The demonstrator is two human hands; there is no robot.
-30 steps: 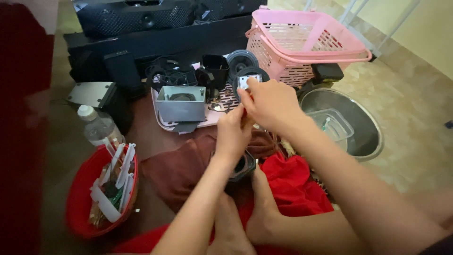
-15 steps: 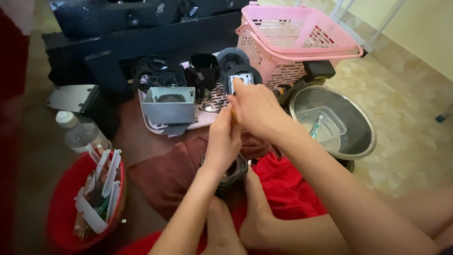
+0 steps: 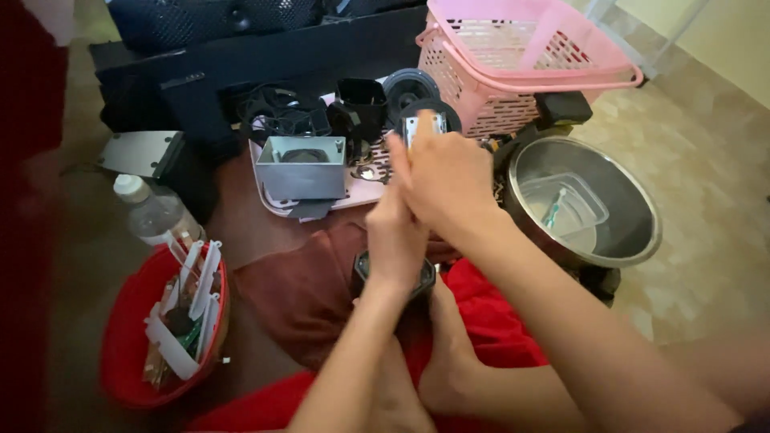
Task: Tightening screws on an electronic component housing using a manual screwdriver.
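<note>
A: Where was the part?
B: A small metal part (image 3: 423,126) stood upright, its top poking out above the right hand (image 3: 449,180), which was closed on it.
A: The left hand (image 3: 397,240)?
B: Just below, touching the right, wrapped round something hidden. A black round piece (image 3: 393,277) sat beneath both hands.

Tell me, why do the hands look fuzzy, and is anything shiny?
In the head view, the right hand and left hand look soft and smeared, likely motion blur; the steel bowl gleams with pale glare along its rim; the left edge is dim; the pink basket sits in brighter light.
</note>
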